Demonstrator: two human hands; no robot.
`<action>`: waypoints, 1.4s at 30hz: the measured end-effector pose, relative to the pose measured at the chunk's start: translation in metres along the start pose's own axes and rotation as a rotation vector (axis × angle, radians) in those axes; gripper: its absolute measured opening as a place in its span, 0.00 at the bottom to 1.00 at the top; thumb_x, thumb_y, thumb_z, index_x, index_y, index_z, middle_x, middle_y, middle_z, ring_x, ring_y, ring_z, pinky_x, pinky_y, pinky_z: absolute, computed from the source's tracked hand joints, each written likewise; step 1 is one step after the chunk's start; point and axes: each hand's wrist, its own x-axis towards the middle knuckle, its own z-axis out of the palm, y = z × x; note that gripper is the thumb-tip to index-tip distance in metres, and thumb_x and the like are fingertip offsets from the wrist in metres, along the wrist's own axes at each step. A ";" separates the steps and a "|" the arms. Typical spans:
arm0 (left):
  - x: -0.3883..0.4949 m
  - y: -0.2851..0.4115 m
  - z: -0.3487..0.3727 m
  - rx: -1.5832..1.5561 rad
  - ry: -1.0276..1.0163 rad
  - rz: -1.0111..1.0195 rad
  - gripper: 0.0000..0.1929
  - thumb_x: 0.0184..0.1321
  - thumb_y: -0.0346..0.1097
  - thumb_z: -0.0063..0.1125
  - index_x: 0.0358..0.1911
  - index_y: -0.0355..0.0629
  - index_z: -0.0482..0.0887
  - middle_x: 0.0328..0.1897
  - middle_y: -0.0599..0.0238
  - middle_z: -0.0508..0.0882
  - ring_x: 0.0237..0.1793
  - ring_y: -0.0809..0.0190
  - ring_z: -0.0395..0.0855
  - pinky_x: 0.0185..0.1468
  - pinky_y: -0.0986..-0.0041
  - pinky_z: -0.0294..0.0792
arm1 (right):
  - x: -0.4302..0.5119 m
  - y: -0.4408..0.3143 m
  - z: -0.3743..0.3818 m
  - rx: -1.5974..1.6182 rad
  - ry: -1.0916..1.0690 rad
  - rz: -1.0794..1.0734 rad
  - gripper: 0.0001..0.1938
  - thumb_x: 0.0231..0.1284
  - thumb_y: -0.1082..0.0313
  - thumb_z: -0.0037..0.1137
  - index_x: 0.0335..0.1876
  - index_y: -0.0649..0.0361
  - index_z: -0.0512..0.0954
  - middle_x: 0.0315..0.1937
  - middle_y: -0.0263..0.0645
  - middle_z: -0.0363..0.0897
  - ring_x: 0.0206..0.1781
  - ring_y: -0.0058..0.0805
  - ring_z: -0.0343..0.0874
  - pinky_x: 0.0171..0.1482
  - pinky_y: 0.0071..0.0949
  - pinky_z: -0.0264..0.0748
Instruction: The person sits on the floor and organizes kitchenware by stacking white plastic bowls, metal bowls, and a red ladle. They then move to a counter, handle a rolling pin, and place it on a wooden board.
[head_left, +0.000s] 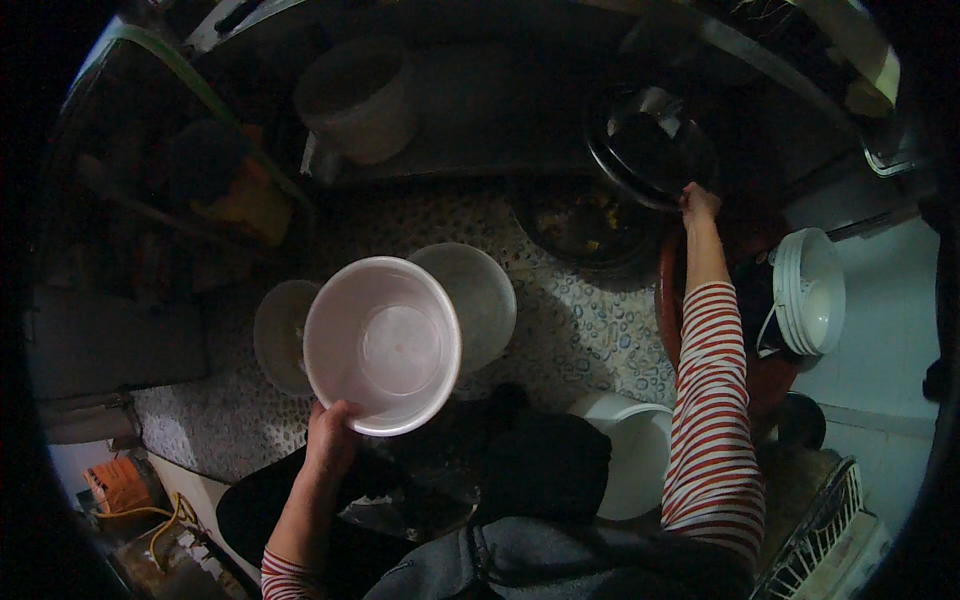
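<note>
My left hand (330, 439) grips the near rim of a pale pinkish plastic bowl (397, 349), thumb on the inside. The bowl is tilted towards me and looks bare inside. Behind it, partly hidden, are a translucent round tub (484, 311) on the right and a smaller tub (277, 337) on the left. With arm stretched forward, my right hand (701, 202) is closed on the near rim of a dark round basin (611, 172) with a shiny edge. Below that basin, a dark shallow pan (570, 225) holds yellowish bits.
White nested buckets (787, 300) lie tilted above a reddish-brown tub (667, 292) at right. A white bucket (634, 465) stands beside my knee. Pebbled flooring (600, 337) spreads ahead. A large pot (360, 112) is at the back, a white rack (817, 525) lower right.
</note>
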 end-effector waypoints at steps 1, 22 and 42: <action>0.000 0.000 0.000 0.020 0.025 -0.010 0.30 0.47 0.27 0.52 0.59 0.30 0.64 0.52 0.49 0.74 0.52 0.49 0.76 0.57 0.60 0.71 | -0.005 -0.001 -0.001 -0.006 0.053 -0.023 0.02 0.57 0.77 0.56 0.34 0.66 0.77 0.30 0.39 0.77 0.28 0.29 0.76 0.24 0.24 0.71; -0.024 0.022 -0.017 0.152 -0.024 0.242 0.23 0.60 0.39 0.52 0.56 0.33 0.70 0.44 0.57 0.80 0.42 0.58 0.80 0.44 0.64 0.74 | -0.262 -0.069 -0.039 -0.268 -0.545 -0.074 0.10 0.53 0.69 0.61 0.23 0.55 0.70 0.21 0.28 0.70 0.22 0.20 0.68 0.23 0.22 0.64; -0.031 0.065 -0.104 -0.296 0.156 0.607 0.19 0.62 0.36 0.50 0.50 0.26 0.72 0.50 0.52 0.77 0.47 0.55 0.80 0.53 0.62 0.74 | -0.363 0.033 0.012 -0.497 -0.941 -0.004 0.07 0.55 0.69 0.59 0.33 0.65 0.80 0.24 0.34 0.80 0.18 0.19 0.73 0.18 0.20 0.69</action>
